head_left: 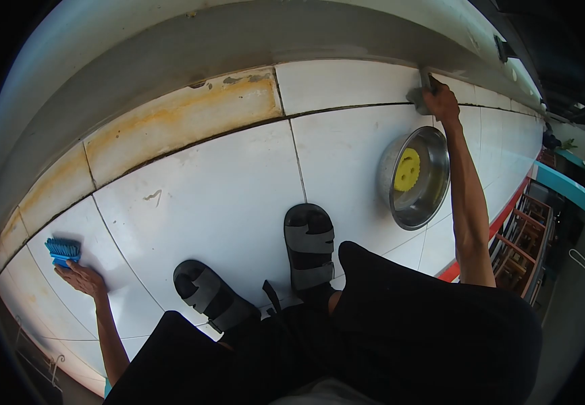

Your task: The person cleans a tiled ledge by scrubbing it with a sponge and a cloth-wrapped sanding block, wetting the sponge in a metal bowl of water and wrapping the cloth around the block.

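Observation:
At the far left, my left hand [82, 278] has its fingers at the base of a blue brush [63, 250], whose bristles point away from the hand. The grip is partly hidden. At the upper right, my right hand [443, 104] is closed around a grey pad or scraper-like piece [416, 99], held against the white tiles beside the raised edge. A metal bowl [434, 192] stands just below that hand, beside my forearm, with a yellow round piece [407, 169] in it.
White floor tiles [218, 182] lie below me, with yellow-brown stained edge tiles [184, 121] along a grey raised edge [225, 40]. My sandalled feet [309, 246] are in the middle. Wooden furniture [522, 233] is at the right.

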Tool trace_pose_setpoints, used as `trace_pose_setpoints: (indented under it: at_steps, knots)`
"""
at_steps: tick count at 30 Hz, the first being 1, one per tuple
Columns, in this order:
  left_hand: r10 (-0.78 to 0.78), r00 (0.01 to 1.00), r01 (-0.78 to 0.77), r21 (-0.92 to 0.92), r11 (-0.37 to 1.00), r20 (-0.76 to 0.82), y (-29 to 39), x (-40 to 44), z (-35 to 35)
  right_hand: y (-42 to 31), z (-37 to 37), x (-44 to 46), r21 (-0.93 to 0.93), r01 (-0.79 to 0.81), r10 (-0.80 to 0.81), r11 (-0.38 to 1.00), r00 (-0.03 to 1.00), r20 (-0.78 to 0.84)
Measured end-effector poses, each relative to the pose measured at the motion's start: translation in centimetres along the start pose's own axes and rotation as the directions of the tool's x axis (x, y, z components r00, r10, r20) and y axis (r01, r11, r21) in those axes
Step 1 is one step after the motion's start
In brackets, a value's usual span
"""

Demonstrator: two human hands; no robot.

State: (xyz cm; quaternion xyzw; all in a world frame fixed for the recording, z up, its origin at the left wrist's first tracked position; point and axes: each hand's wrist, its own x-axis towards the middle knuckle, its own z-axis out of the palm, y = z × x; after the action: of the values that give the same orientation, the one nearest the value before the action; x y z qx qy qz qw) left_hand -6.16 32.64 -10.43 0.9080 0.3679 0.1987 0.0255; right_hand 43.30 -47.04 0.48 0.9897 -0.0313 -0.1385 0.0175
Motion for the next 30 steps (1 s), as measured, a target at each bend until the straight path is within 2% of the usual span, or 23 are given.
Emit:
trace_pose_setpoints:
  at_steps: [2, 4, 5, 7, 8, 10, 11, 13, 14, 15, 17, 18, 20, 21, 23, 24, 25, 27, 29, 30]
  knots:
    - [-0.074, 0.997, 0.074, 0.005, 0.997, 0.035, 1.1, 0.1, -0.5, -0.1, 0.2, 0.0, -0.04, -0.039, 0.04, 0.998, 0.999, 0.018]
    - [-0.038, 0.999, 0.038, -0.014, 0.999, 0.022, -0.1, 0.0, 0.0, 0.3, 0.7, 0.1, 0.171, 0.114, -0.119, 0.979, 0.993, 0.016]
    - [0.0, 1.0, 0.0, -0.031, 1.0, 0.012, -0.6, -0.2, 0.2, 0.6, 0.7, 0.2, 0.168, 0.114, -0.119, 0.979, 0.993, 0.018]
    - [-0.022, 1.0, 0.023, -0.017, 1.0, 0.015, 0.0, -0.2, 0.0, -0.3, -0.4, -0.7, 0.021, -0.059, 0.058, 0.998, 0.997, 0.054]
    - [-0.046, 0.999, 0.046, -0.003, 0.999, 0.006, 0.3, 0.1, 0.0, -0.4, -0.5, -0.9, 0.024, -0.055, 0.054, 0.998, 0.997, 0.05]
    - [-0.069, 0.997, 0.07, -0.003, 0.998, 0.014, 0.9, 0.2, -0.5, -0.2, -0.3, -1.2, 0.173, 0.07, -0.09, 0.982, 0.99, 0.111]
    - [-0.092, 0.995, 0.092, -0.008, 0.996, 0.029, 1.1, 0.1, -0.5, 0.5, 0.1, -1.0, 0.172, 0.07, -0.09, 0.983, 0.99, 0.112]
    - [-0.057, 0.998, 0.057, -0.013, 0.998, 0.018, 0.0, -0.1, 0.0, 1.6, 0.6, -0.9, 0.123, 0.353, -0.353, 0.928, 0.936, -0.023]
    - [-0.024, 1.0, 0.024, -0.016, 1.0, -0.005, -0.4, -0.1, 0.3, 2.0, 0.7, -0.6, 0.017, 0.195, -0.195, 0.981, 0.981, 0.0]
    - [-0.023, 1.0, 0.023, -0.015, 1.0, -0.009, 0.1, 0.0, 0.0, 1.9, 0.4, -0.7, 0.02, 0.196, -0.196, 0.98, 0.981, -0.003]
    - [-0.093, 0.995, 0.094, -0.01, 0.996, 0.03, 1.2, 0.2, -0.5, 1.5, 0.3, -1.0, -0.11, 0.167, -0.165, 0.98, 0.986, 0.029]
    - [-0.096, 0.995, 0.097, -0.009, 0.995, 0.028, 0.6, 0.1, -0.3, 1.3, 0.1, -1.0, -0.11, 0.171, -0.169, 0.979, 0.985, 0.028]
    - [0.005, 1.0, -0.005, 0.003, 1.0, 0.004, -1.0, -0.2, 0.4, 1.5, -0.2, -1.6, 0.065, 0.383, -0.386, 0.922, 0.921, 0.057]
    - [0.006, 1.0, -0.006, 0.0, 1.0, 0.008, -0.9, -0.3, 0.5, 2.3, -0.1, -1.5, 0.062, 0.379, -0.382, 0.923, 0.922, 0.059]
    - [-0.035, 0.999, 0.035, -0.013, 0.999, 0.002, -0.4, -0.1, 0.3, 3.3, 0.0, -0.3, -0.023, 0.149, -0.147, 0.989, 0.985, 0.096]
    - [-0.034, 0.999, 0.034, -0.009, 0.999, 0.0, -0.2, 0.1, -0.1, 4.0, 0.4, -0.2, -0.022, 0.229, -0.228, 0.973, 0.973, 0.042]
    - [-0.063, 0.998, 0.063, -0.014, 0.998, 0.014, 0.4, 0.2, -0.3, 3.3, 0.3, -0.5, -0.02, 0.231, -0.23, 0.973, 0.972, 0.042]
    - [-0.091, 0.995, 0.092, -0.025, 0.995, 0.04, 0.4, -0.2, -0.1, 2.7, -0.2, -1.5, 0.247, 0.437, -0.464, 0.865, 0.884, 0.061]
    - [-0.005, 1.0, 0.005, 0.005, 1.0, 0.011, -1.7, -0.2, 0.6, 3.4, -0.3, -1.1, 0.22, 0.403, -0.421, 0.888, 0.906, 0.04]
    - [-0.003, 1.0, 0.003, 0.007, 1.0, 0.006, -0.9, 0.0, 0.3, 3.4, -0.3, -0.9, 0.12, 0.3, -0.307, 0.946, 0.95, 0.051]
